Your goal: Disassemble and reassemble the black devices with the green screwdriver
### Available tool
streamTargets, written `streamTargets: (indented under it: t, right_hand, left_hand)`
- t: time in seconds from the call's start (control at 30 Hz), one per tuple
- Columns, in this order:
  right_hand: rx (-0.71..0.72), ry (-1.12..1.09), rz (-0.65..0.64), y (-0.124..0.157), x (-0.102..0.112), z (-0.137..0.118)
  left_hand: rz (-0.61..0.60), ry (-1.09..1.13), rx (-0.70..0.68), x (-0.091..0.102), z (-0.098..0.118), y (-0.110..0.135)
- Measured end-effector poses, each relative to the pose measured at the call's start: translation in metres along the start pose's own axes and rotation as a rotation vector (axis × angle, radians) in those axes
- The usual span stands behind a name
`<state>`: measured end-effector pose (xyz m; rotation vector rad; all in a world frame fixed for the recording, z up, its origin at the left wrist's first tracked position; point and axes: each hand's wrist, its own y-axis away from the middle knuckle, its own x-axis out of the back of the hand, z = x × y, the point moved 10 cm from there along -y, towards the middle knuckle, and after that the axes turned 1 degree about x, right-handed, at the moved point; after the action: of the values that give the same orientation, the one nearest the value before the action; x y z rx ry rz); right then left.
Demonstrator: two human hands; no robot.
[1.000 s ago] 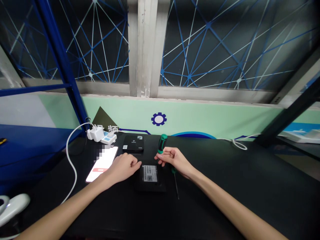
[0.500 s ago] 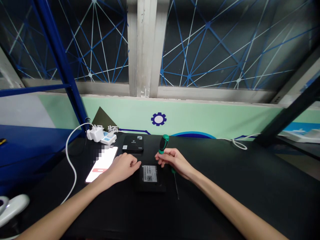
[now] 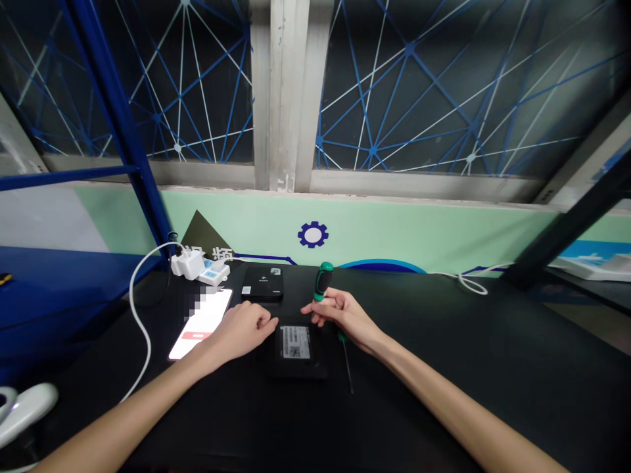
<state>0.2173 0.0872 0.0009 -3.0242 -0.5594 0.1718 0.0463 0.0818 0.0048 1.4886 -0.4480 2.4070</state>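
Pinching a green-and-black screwdriver [image 3: 323, 281] upright in the curled fingers of the right grip [image 3: 345, 314], handle pointing away, lower end just above the flat black box [image 3: 296, 348] with its white label. Risking a drop there: only fingertips appearing to hold the handle, so a loosening pinch possibly tipping the tool onto the box or onto the slim screwdriver [image 3: 348, 368] lying on the tabletop [image 3: 458, 348] just beyond the right wrist. Keeping the left grip [image 3: 241, 332] released and empty, knuckles up, fingertips just beside the box's left edge, wrist near the lit phone [image 3: 200, 325]. Risking a stray tap on that screen or a nudge sliding the phone, with a careless sideways shift as the likely cause. Leaving a second black box [image 3: 262, 284] sitting farther off, between both hands and the wall.
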Motion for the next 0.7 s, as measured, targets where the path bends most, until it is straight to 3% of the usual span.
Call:
streamTargets:
  t: [0.7]
  right_hand:
    - [0.004,-0.010,0.024,-0.0004,0.0034,-0.0009]
  left_hand:
    - [-0.010,-0.013,-0.004,-0.0008,0.0004,0.0004]
